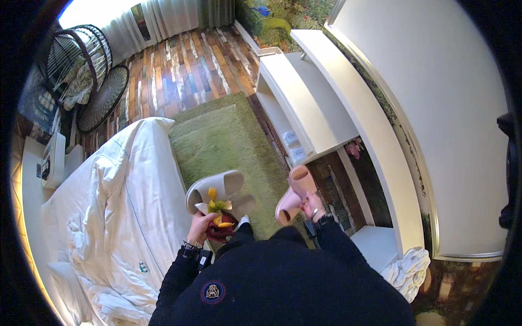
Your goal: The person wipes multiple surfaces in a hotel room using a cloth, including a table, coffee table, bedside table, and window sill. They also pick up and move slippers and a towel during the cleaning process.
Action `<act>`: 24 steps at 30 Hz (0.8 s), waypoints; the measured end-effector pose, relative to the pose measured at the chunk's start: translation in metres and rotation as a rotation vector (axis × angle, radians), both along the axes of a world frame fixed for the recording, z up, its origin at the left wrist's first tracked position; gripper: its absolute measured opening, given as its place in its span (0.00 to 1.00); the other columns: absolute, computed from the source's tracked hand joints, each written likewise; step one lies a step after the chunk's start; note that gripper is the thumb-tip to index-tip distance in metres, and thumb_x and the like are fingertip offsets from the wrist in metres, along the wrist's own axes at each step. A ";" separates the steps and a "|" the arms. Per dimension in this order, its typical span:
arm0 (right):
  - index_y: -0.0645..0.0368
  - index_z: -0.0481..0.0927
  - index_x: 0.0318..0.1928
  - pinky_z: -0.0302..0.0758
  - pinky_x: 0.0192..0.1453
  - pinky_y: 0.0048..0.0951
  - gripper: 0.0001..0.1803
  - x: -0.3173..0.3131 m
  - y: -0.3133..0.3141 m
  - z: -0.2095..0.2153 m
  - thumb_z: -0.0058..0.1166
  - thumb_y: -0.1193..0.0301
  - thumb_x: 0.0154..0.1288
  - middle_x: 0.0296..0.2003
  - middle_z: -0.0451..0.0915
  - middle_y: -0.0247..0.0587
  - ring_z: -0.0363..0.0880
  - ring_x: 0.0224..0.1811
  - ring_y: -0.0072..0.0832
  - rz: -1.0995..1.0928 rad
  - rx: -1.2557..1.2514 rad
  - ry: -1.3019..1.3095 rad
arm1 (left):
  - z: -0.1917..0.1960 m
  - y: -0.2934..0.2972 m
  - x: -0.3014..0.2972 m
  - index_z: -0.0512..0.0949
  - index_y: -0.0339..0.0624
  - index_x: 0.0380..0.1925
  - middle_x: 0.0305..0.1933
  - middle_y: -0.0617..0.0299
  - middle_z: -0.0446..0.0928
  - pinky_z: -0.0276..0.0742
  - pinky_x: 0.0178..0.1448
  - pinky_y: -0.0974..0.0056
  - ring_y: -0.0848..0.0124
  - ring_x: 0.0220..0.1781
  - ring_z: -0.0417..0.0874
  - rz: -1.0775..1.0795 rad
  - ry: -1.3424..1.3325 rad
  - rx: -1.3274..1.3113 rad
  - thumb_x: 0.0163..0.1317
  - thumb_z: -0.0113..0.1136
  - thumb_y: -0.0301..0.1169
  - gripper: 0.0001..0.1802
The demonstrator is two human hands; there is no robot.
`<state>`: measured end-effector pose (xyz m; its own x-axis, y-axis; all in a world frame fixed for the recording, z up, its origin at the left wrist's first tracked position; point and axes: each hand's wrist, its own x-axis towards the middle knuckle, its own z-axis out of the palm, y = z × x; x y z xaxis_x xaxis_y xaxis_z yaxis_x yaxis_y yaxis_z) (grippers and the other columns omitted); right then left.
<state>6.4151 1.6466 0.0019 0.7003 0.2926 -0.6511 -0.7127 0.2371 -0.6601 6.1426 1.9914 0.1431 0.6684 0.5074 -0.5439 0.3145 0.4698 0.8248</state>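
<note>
My left hand is closed beside the bed, gripping a pair of grey slippers. With them it holds an artificial yellow flower with green parts, and a dark red, soft-looking piece hangs below; how these are joined is hidden. On the other side, my right hand is closed on a pair of pink slippers, one overlapping the other. Both pairs are held above the green rug.
At left is a bed with rumpled white bedding. A white desk and shelf unit runs along the right, with crumpled white cloth at its near end. A dark wicker chair stands far left on the multicoloured plank floor.
</note>
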 end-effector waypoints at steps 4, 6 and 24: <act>0.48 0.72 0.43 0.74 0.31 0.35 0.09 0.066 0.083 0.038 0.51 0.60 0.70 0.33 0.74 0.33 0.72 0.32 0.30 0.053 0.086 -0.045 | -0.001 0.044 0.044 0.74 0.34 0.48 0.39 0.60 0.80 0.77 0.36 0.69 0.72 0.33 0.81 0.043 0.001 -0.029 0.56 0.61 0.24 0.19; 0.49 0.71 0.44 0.74 0.33 0.35 0.09 0.100 0.114 0.049 0.50 0.60 0.70 0.36 0.75 0.35 0.74 0.36 0.31 0.088 0.107 -0.003 | -0.006 0.069 0.070 0.74 0.35 0.48 0.40 0.60 0.80 0.79 0.40 0.66 0.70 0.35 0.82 -0.013 0.070 -0.057 0.56 0.61 0.24 0.18; 0.43 0.69 0.49 0.72 0.19 0.44 0.13 0.376 0.395 -0.135 0.47 0.68 0.64 0.31 0.74 0.35 0.71 0.25 0.34 -0.017 -0.228 0.275 | -0.030 0.296 0.439 0.75 0.35 0.45 0.37 0.61 0.80 0.77 0.34 0.68 0.74 0.31 0.80 -0.053 0.323 -0.016 0.53 0.66 0.26 0.18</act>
<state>6.7915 2.0415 -0.1331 0.4933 0.1082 -0.8631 -0.8683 0.1194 -0.4814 6.5818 2.2877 0.1126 0.4854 0.4663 -0.7396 0.5827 0.4582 0.6712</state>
